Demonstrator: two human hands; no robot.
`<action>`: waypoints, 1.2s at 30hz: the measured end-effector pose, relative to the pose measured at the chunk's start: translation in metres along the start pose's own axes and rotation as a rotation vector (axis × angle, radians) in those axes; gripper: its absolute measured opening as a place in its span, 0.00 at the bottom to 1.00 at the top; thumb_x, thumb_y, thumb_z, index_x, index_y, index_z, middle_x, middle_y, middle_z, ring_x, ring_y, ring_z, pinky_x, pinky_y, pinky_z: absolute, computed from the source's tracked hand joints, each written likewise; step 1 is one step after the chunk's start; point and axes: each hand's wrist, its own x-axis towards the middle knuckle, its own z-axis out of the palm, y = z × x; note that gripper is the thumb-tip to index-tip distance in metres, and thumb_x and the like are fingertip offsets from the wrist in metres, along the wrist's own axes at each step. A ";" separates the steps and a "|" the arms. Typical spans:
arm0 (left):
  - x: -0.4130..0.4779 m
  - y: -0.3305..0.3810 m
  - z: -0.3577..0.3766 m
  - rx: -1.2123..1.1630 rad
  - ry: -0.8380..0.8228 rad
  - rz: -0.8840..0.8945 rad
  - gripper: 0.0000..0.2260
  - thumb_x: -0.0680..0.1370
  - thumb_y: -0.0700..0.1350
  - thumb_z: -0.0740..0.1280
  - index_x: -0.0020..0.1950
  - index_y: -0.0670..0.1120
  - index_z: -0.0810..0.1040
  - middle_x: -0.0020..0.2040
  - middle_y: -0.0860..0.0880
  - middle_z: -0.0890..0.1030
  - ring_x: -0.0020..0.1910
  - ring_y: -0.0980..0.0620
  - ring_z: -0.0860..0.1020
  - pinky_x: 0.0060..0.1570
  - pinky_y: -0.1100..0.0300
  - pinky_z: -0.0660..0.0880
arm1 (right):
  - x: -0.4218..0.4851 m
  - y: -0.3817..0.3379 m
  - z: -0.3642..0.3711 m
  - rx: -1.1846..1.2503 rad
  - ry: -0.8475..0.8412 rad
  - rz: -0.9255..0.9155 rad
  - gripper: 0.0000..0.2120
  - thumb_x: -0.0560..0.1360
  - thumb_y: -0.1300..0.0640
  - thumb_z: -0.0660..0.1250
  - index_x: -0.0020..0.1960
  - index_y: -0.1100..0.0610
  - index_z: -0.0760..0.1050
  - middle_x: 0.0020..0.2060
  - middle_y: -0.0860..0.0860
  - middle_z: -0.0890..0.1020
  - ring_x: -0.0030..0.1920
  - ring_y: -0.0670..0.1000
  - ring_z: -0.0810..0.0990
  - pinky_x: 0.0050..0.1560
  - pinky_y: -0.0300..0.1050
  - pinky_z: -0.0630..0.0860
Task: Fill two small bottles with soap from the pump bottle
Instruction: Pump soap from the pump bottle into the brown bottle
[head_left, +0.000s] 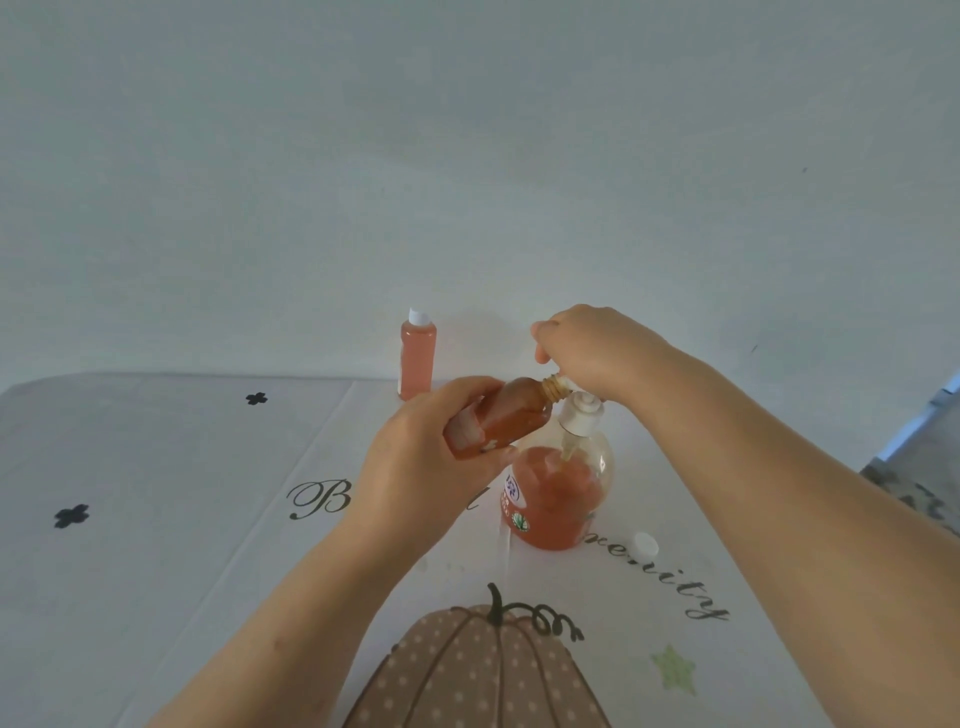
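My left hand (431, 457) grips a small bottle (509, 421) of orange soap, tilted with its open threaded neck against the pump nozzle. The pump bottle (558, 499) stands upright on the table, about half full of orange soap. My right hand (587, 353) rests on top of its white pump head (582, 410), fingers curled over it. A second small bottle (417, 358), full of orange soap and capped in white, stands upright at the table's far edge. A loose white cap (644, 544) lies on the cloth just right of the pump bottle.
The table carries a white cloth (156, 493) printed with a pumpkin, black script and small black crosses. A pale wall rises right behind the far edge. The table's right edge shows at the far right, with floor beyond.
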 end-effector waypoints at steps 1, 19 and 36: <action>0.000 0.000 0.000 0.000 0.001 -0.004 0.20 0.69 0.46 0.78 0.57 0.61 0.78 0.44 0.64 0.80 0.46 0.63 0.78 0.43 0.72 0.71 | -0.001 0.001 0.001 -0.004 -0.003 -0.004 0.17 0.80 0.56 0.55 0.58 0.59 0.80 0.51 0.57 0.83 0.45 0.56 0.79 0.54 0.51 0.76; -0.001 -0.001 0.002 0.017 0.014 -0.003 0.20 0.69 0.47 0.78 0.58 0.62 0.77 0.46 0.64 0.80 0.48 0.62 0.78 0.47 0.66 0.73 | -0.008 -0.001 -0.007 -0.002 0.053 -0.009 0.18 0.81 0.51 0.54 0.53 0.58 0.81 0.46 0.54 0.84 0.37 0.55 0.79 0.43 0.46 0.73; 0.002 -0.006 0.003 0.054 0.026 -0.007 0.21 0.69 0.45 0.78 0.59 0.59 0.78 0.47 0.62 0.80 0.49 0.58 0.78 0.50 0.63 0.75 | 0.000 0.004 0.011 -0.051 -0.019 -0.005 0.14 0.78 0.60 0.54 0.54 0.59 0.78 0.47 0.54 0.79 0.39 0.53 0.73 0.41 0.46 0.70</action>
